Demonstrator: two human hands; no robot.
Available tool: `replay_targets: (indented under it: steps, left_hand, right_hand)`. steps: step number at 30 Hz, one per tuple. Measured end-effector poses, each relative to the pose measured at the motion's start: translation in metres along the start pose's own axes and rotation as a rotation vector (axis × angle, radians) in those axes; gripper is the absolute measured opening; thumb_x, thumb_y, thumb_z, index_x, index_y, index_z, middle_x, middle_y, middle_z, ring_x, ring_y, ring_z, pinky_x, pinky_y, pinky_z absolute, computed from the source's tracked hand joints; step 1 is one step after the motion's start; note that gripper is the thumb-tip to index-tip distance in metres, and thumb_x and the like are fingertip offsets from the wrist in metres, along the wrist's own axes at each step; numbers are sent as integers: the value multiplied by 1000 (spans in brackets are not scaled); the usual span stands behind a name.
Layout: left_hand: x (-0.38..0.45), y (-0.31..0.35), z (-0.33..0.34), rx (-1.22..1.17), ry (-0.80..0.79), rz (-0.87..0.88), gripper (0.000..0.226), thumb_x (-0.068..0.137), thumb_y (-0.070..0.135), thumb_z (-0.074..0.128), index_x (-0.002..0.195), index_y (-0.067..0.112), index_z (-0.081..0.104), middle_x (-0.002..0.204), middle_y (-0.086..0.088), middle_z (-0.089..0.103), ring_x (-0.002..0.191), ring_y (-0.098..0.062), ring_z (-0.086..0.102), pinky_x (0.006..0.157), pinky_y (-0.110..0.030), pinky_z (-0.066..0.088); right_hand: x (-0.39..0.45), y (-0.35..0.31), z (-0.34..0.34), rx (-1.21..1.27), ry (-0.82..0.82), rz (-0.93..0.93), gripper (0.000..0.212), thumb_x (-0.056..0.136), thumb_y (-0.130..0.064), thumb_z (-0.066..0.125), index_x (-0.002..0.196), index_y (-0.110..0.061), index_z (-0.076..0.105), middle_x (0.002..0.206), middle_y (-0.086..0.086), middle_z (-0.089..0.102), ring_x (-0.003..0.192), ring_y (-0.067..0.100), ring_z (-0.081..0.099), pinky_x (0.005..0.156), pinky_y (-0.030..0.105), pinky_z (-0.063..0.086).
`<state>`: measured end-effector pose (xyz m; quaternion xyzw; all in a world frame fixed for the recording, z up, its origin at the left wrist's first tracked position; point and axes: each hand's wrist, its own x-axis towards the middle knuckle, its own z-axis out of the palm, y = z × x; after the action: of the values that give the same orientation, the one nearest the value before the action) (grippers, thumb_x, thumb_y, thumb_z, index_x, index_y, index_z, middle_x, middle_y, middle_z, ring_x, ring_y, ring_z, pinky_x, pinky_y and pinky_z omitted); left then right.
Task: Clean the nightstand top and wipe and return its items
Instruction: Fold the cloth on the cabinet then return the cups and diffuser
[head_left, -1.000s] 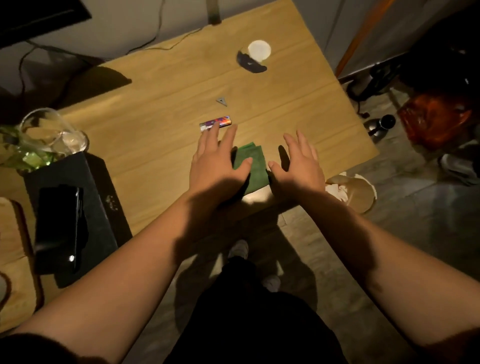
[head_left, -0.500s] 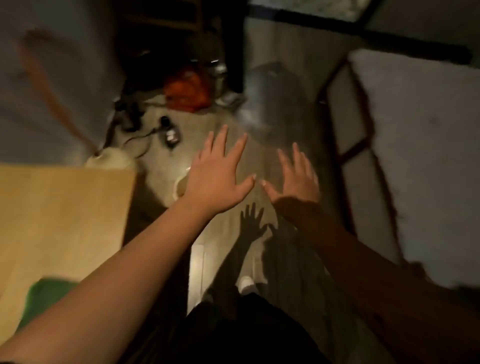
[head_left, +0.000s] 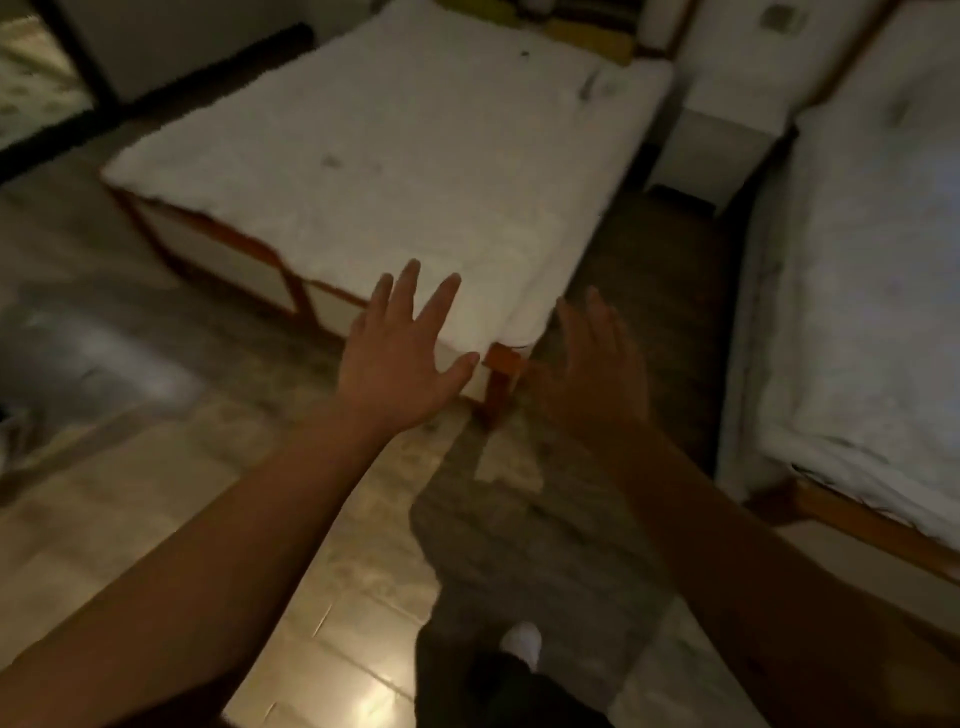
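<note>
My left hand (head_left: 400, 358) is held out flat, fingers spread wide, holding nothing. My right hand (head_left: 597, 374) matches it, fingers straight and empty, in shadow. Both hover above the glossy tiled floor (head_left: 332, 597). Beyond them, a bed (head_left: 395, 171) with a white fluffy cover on a wooden frame runs lengthwise away. The white boxy nightstand (head_left: 722, 135) stands farthest, between this bed and a second bed (head_left: 872, 291).
</note>
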<state>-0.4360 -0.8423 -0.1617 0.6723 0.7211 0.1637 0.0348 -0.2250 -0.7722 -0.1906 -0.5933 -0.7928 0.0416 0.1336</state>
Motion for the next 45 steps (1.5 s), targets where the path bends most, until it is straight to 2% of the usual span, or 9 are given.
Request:
replay_targets:
  steps: [2, 4, 9, 14, 20, 25, 29, 38, 45]
  left_hand:
    - [42, 34, 18, 16, -7, 69, 81, 82, 68, 38, 151, 33, 15, 161, -14, 12, 145, -41, 13, 108, -62, 29]
    - [83, 65, 33, 29, -25, 103, 82, 82, 68, 39, 151, 33, 12, 161, -14, 10, 146, -41, 11, 108, -62, 30]
    - [164, 114, 62, 51, -60, 134, 85, 78, 75, 27, 150, 36, 7, 161, -11, 7, 147, -38, 8, 108, -63, 29]
    - [252, 142, 87, 88, -74, 193, 86, 78, 78, 24, 150, 34, 7, 162, -11, 5, 147, -39, 6, 108, -65, 27]
    - [393, 164, 131, 134, -117, 256, 92, 74, 84, 18, 150, 39, -7, 162, -6, -10, 147, -36, -8, 110, -66, 15]
    - [512, 180, 144, 152, -168, 283, 92, 73, 85, 13, 149, 39, -12, 161, -6, -14, 147, -35, -10, 112, -65, 13]
    - [596, 192, 157, 124, -170, 261, 94, 71, 86, 10, 149, 39, -10, 162, -5, -13, 147, -35, -8, 112, -65, 13]
    - [811, 216, 245, 159, -125, 130, 94, 69, 89, 9, 147, 42, -14, 161, -3, -13, 147, -35, -7, 110, -65, 14]
    - [953, 230, 264, 146, -137, -37, 93, 70, 86, 15, 147, 41, -12, 162, -3, -11, 148, -34, -6, 110, -64, 15]
  right_hand:
    - [15, 46, -11, -1, 34, 79, 86, 75, -82, 25, 145, -34, 13, 160, 4, 11, 145, 29, 13, 112, 57, 22]
    - [31, 91, -21, 3, 43, 130, 85, 75, -80, 29, 145, -34, 14, 160, 4, 12, 145, 30, 14, 111, 57, 23]
    - [86, 174, -38, -6, 0, 203, 86, 78, -80, 33, 147, -35, 8, 161, 1, 3, 146, 28, 6, 112, 57, 18]
    - [159, 221, -36, -37, 17, 235, 90, 73, -83, 29, 147, -36, 5, 161, 1, 1, 146, 29, 4, 110, 58, 15]
    - [269, 281, -14, -107, -49, 297, 98, 68, -90, 17, 146, -38, -12, 160, 0, -15, 146, 30, -9, 111, 63, 13]
    - [366, 319, -13, -87, -99, 357, 99, 66, -91, 12, 146, -38, -12, 159, 1, -17, 145, 31, -11, 111, 65, 11]
    - [443, 349, -8, -70, -106, 370, 100, 63, -93, 5, 146, -40, -11, 159, 0, -16, 146, 30, -10, 111, 63, 12]
    - [674, 463, 43, -60, -166, 257, 100, 64, -95, 9, 146, -41, -9, 160, -1, -13, 146, 30, -9, 110, 63, 10]
    - [851, 514, 46, -54, -233, 134, 100, 65, -93, 17, 147, -40, -7, 160, -2, -11, 146, 28, -5, 112, 61, 11]
